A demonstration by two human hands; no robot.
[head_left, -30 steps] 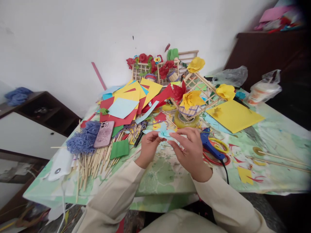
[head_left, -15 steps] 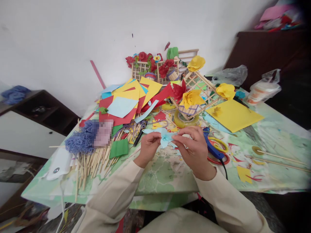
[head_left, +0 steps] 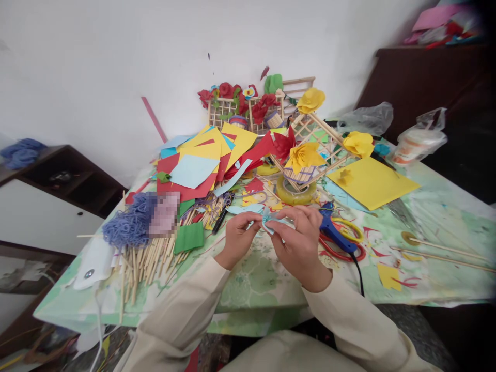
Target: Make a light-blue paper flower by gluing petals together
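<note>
Both hands at the near middle of the tabletop (head_left: 248, 289), close together, fingers narrowed to a pinch. Between them, raised just off the surface: a pale blue paper flower (head_left: 266, 219). Left hand (head_left: 241, 238) grips its left edge with thumb and fingertips; right hand (head_left: 297, 242) has thumb and fingers closed on the right side, covering much of it. Change against 0.5 s ago: flower then lay spread open to view, petals separate, the 2 hands farther apart; now right hand sits nearer the left, and the petals show bunched and partly hidden. Left hand has hardly shifted. With the right hand moved inward, more of the blue glue gun (head_left: 338, 235) shows just beside it, nozzle end included. Yellow and red loops lie around and under the gun, positions unchanged. Pale blue paper petals (head_left: 245, 208) rest just beyond the left fingers. Behind the hands, the roll of yellow tape (head_left: 285, 194) touches a tilted stick lattice (head_left: 329, 133) bearing yellow paper flowers (head_left: 311, 101); no shift seen there. To the left, the green paper (head_left: 189, 237) lies over thin wooden sticks (head_left: 149, 263), beside a tangle of purple yarn (head_left: 126, 225), same as before.
</note>
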